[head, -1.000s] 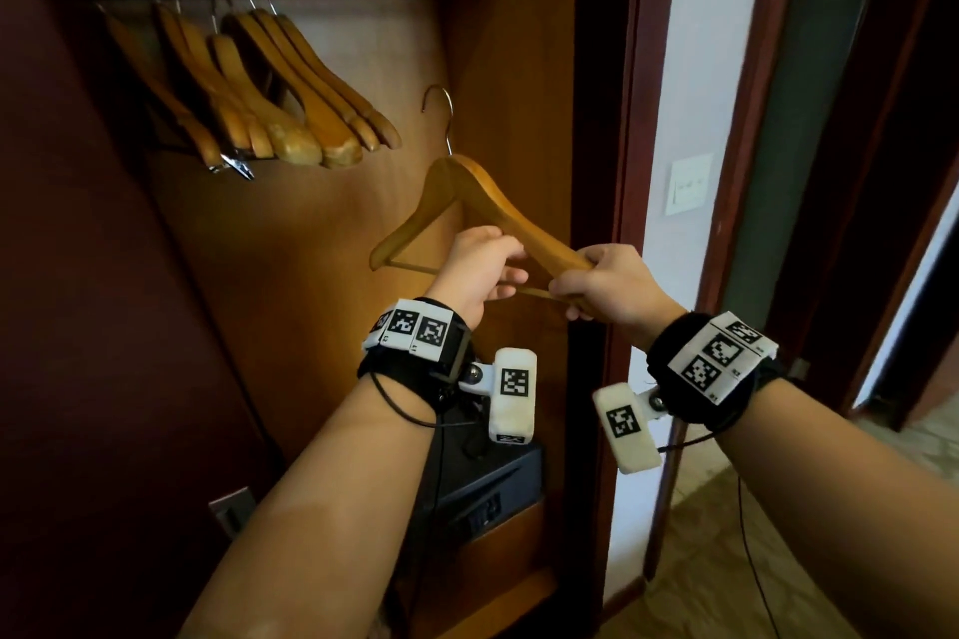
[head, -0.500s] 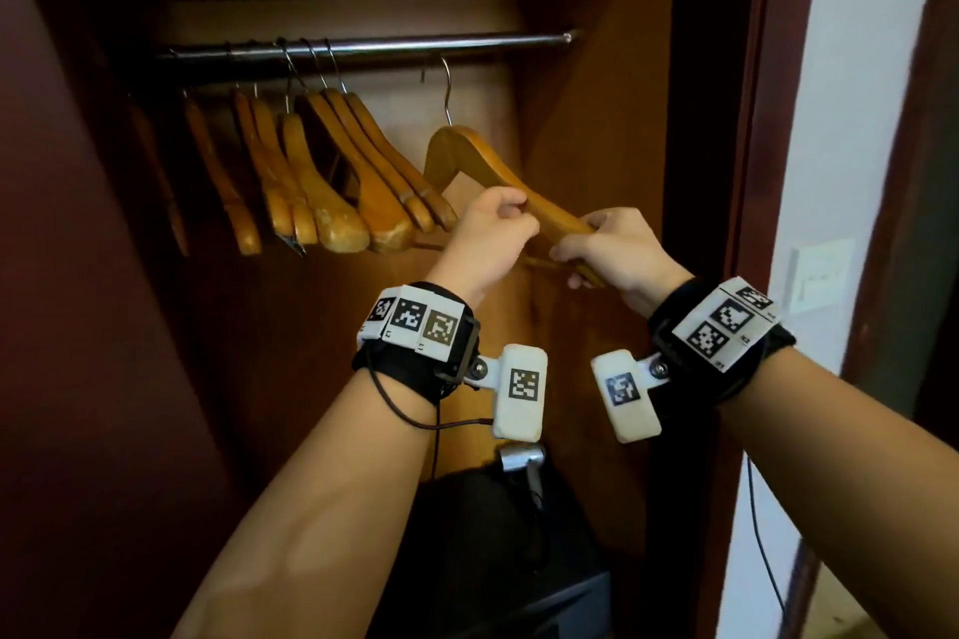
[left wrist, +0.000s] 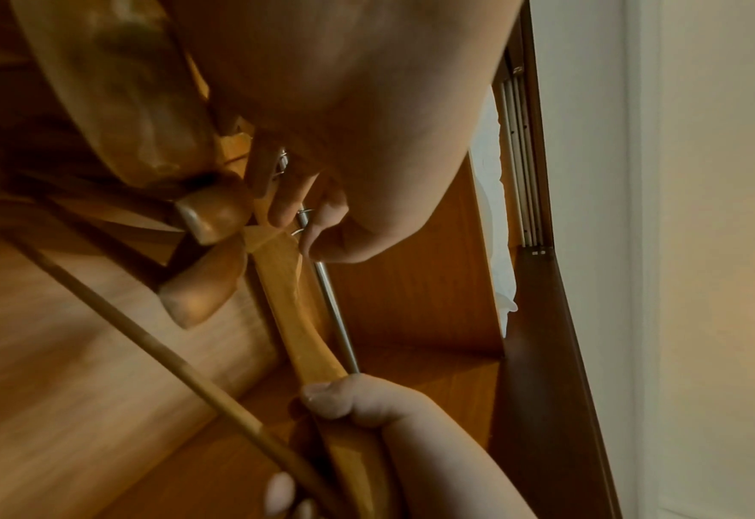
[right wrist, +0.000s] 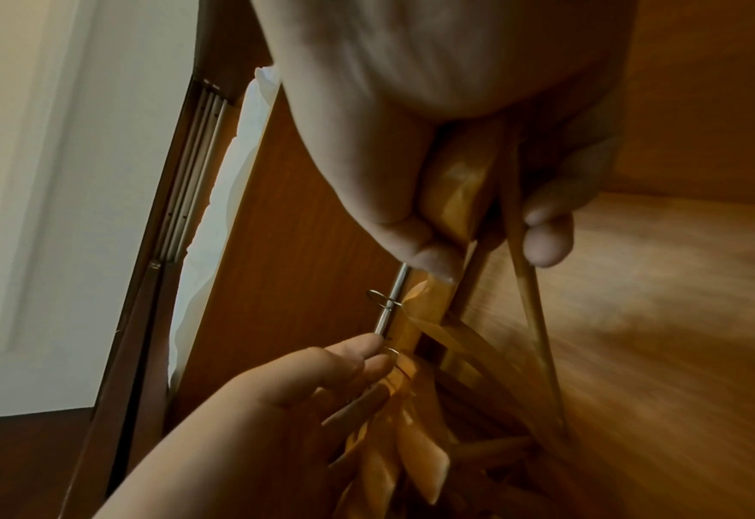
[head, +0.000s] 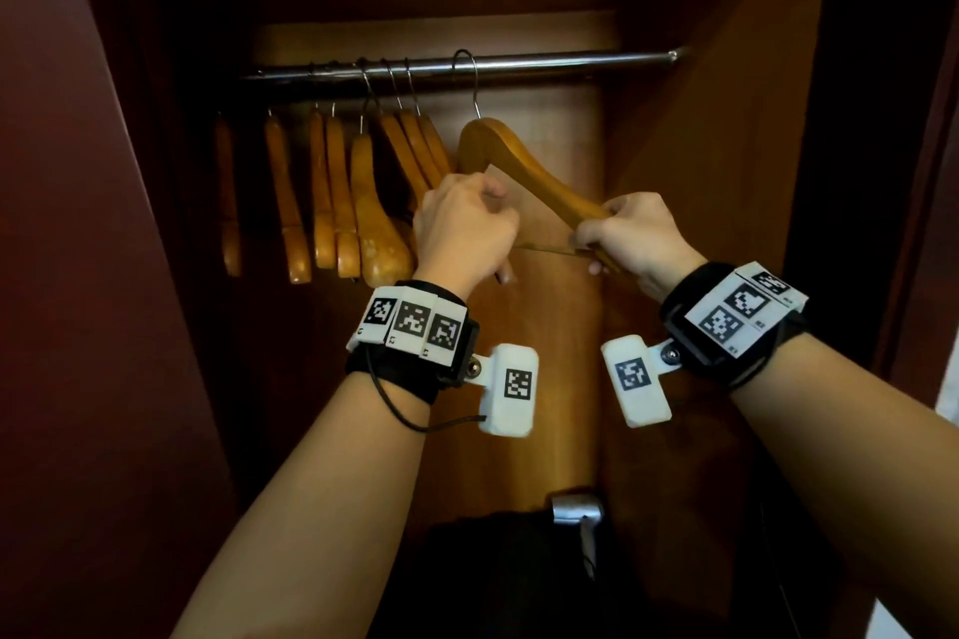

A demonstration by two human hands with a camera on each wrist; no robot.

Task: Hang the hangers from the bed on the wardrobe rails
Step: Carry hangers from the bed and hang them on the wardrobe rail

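Hung wooden hangers (head: 342, 202) occupy the left portion of the wardrobe rail (head: 545, 62), hooks over the bar; just right of them, the held wooden hanger (head: 524, 171) has its wire hook (head: 469, 78) looped over the rail; the left hand (head: 464, 228) has fingers curled around the hanger's left arm; the right hand (head: 635, 236) grips the right arm end and lower crossbar; a dark safe (head: 519, 576) sits on the wardrobe floor below.
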